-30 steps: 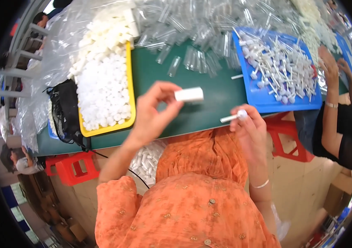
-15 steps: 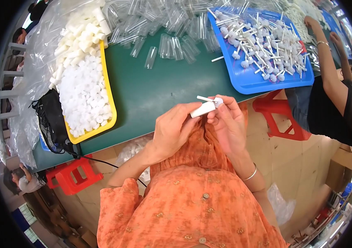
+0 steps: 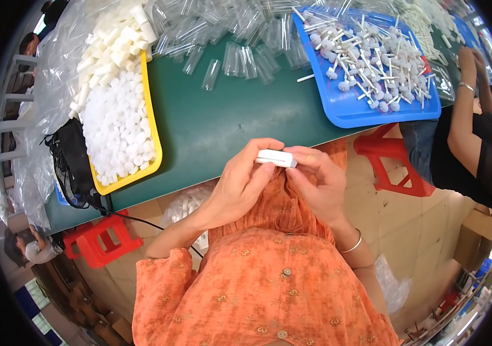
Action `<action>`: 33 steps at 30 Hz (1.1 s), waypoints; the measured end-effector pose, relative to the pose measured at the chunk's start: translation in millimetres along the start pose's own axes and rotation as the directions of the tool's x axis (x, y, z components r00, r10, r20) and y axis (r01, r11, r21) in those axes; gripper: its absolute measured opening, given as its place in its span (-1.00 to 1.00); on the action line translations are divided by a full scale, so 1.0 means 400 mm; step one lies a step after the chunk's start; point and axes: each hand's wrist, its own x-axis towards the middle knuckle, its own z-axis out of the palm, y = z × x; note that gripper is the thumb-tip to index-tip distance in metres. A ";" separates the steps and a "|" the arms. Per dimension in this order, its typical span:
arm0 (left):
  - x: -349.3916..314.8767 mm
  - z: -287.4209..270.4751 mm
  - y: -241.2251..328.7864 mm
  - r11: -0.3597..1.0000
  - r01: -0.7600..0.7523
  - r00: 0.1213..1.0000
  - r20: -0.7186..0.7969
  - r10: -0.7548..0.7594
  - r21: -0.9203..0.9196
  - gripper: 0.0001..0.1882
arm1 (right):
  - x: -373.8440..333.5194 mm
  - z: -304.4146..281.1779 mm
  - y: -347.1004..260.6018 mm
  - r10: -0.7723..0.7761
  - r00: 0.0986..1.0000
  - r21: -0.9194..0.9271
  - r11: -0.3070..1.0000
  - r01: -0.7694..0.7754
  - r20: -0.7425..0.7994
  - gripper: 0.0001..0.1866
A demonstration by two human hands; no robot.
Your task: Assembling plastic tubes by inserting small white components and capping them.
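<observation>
Between my two hands is a short white cylinder [image 3: 275,157], with a line along its side and a small pale cap at its right end. My left hand [image 3: 243,181] pinches the left end between thumb and fingers. My right hand [image 3: 320,181] has its fingertips closed on the capped end. Part of the cap is hidden by those fingers. Both hands are in front of the table's near edge, above my lap. The thin stick seen earlier on the cap no longer shows separately.
On the green table [image 3: 223,124], a yellow tray [image 3: 158,151] at left holds white caps and cream cylinders. A blue tray [image 3: 344,120] at right holds stemmed caps. Clear tubes [image 3: 246,62] lie behind. Red stools [image 3: 393,164] and a co-worker's arm [image 3: 465,124] are nearby.
My hands have come closer together. The cap in my right hand, which stood at an angle with its stick alongside, now sits in line against the white cylinder. The co-worker's arms have moved.
</observation>
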 end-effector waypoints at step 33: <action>0.040 -0.072 0.003 0.999 0.051 0.964 0.262 -0.046 -0.012 -0.65 | 0.067 -0.039 -0.067 -0.143 0.981 -0.380 0.907 0.184 0.133 -0.73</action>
